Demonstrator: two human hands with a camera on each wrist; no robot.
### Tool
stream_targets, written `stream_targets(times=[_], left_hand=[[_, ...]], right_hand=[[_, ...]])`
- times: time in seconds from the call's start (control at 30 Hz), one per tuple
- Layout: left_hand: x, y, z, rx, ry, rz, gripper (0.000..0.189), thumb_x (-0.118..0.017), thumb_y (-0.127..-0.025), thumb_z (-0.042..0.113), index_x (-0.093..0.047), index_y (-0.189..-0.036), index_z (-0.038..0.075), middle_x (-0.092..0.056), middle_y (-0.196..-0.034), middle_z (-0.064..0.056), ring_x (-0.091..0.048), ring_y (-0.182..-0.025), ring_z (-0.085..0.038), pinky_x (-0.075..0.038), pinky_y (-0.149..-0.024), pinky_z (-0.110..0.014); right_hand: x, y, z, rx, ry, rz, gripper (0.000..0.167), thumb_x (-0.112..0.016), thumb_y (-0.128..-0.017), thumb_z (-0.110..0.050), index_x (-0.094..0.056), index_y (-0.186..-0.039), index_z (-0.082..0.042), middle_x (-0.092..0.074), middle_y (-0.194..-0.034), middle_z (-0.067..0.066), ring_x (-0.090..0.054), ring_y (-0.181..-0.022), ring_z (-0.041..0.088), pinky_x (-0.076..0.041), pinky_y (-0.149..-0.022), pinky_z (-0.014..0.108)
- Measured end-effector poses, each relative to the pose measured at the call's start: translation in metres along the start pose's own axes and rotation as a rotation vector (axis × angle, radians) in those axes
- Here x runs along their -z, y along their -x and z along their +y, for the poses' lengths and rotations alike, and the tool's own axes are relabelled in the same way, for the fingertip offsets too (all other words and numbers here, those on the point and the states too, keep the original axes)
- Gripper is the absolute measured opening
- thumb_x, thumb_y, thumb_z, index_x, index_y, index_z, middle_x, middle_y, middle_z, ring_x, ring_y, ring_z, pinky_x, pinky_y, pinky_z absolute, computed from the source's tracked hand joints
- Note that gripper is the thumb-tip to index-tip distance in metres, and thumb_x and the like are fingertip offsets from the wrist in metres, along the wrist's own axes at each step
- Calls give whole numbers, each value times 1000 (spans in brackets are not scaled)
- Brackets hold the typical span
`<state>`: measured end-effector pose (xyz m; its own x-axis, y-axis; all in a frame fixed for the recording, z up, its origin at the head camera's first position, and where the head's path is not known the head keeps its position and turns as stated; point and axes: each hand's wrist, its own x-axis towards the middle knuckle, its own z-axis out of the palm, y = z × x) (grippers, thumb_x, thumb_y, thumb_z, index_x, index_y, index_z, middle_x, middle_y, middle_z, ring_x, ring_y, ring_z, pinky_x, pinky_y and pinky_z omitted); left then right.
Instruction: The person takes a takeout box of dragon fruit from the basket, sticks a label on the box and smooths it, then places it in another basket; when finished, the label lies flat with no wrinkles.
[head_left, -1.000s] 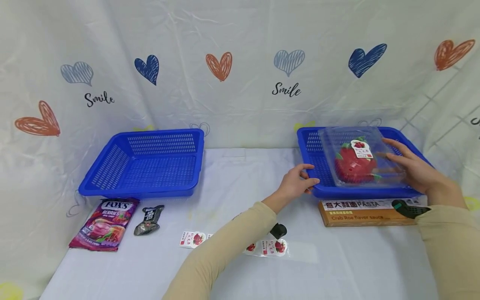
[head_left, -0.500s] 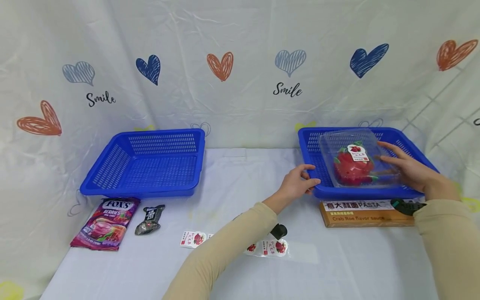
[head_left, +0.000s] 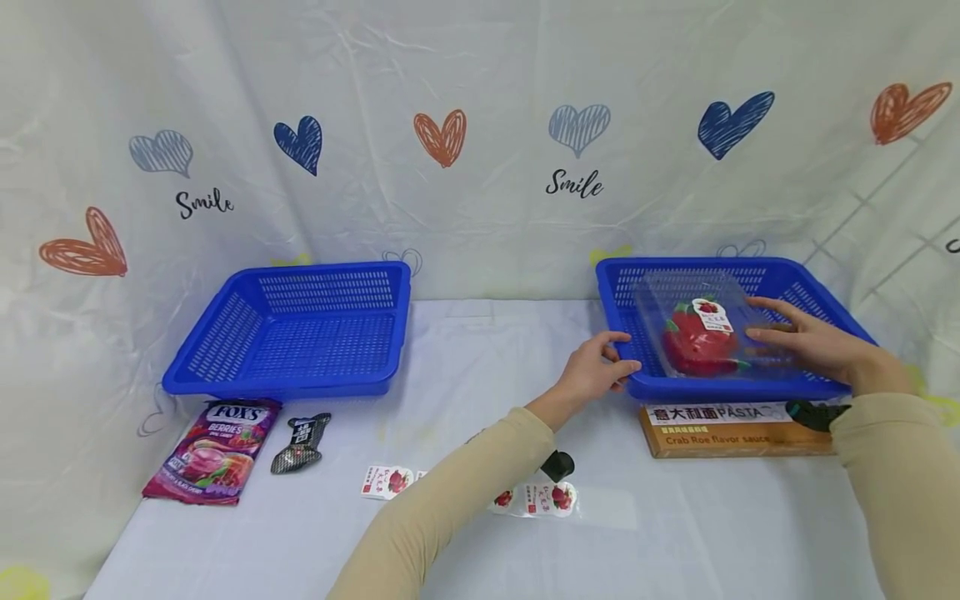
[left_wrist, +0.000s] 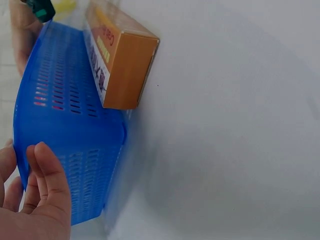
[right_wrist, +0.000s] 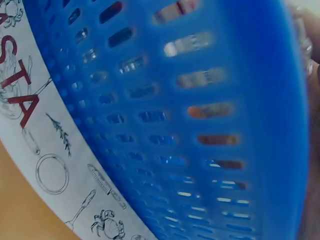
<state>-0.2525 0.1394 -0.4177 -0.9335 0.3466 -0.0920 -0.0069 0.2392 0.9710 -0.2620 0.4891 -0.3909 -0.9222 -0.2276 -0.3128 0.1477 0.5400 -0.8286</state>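
In the head view, a clear plastic box (head_left: 648,292) with a red dragon fruit (head_left: 697,350) inside sits low within the right blue basket (head_left: 750,388). A white label (head_left: 712,316) is stuck on its lid. My right hand (head_left: 821,343) holds the box by its right side, fingers over its edge and thumb hidden. At the basket's near left corner, my left hand (head_left: 588,367) pinches the rim. The left wrist view shows that hand (left_wrist: 47,195) with thumb and fingers on either side of the rim. Mostly the basket's slotted wall (right_wrist: 150,130) fills the right wrist view.
A pasta box (head_left: 720,440) lies against the right basket's front. Another blue basket (head_left: 281,388) stands at left, with a Fox's candy bag (head_left: 213,450) and a small black wrapped packet (head_left: 300,443) before it. Dragon fruit stickers (head_left: 551,499) lie partly under my left forearm.
My right hand has lowered the clear box deeper into the right basket and slightly left. My left hand has stayed on the rim.
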Motion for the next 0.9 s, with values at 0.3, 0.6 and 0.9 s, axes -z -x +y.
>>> stream_targets(times=[0.3,0.6,0.9], left_hand=[[-1,0,-1,1,-23,-1,43,-71,-90,19,-58,-131,18,-53,-81,1,-61,-60,-12,-57,-68,-37],[-1,0,-4,-3,-6,-5,43,-71,-91,19,-58,-132,19,-54,-83,1,-60,-61,-12,-57,-71,-40],[0,0,-3,-9,-12,-20,43,-71,-91,20,-58,-132,19,-54,-84,1,-61,-63,-13,-57,-69,-36]], right_hand=[[0,-3,-4,-22,41,0,78,-50,-103,-31,5,-157,-19,-8,-151,39,-52,-120,42,-49,-91,54],[-1,-8,3,-83,31,3,82,-52,-102,-35,7,-157,-22,-11,-150,38,-41,-128,48,-48,-93,54],[-2,-5,3,-85,44,10,82,-51,-102,-36,7,-157,-22,-8,-151,39,-27,-133,57,-46,-93,58]])
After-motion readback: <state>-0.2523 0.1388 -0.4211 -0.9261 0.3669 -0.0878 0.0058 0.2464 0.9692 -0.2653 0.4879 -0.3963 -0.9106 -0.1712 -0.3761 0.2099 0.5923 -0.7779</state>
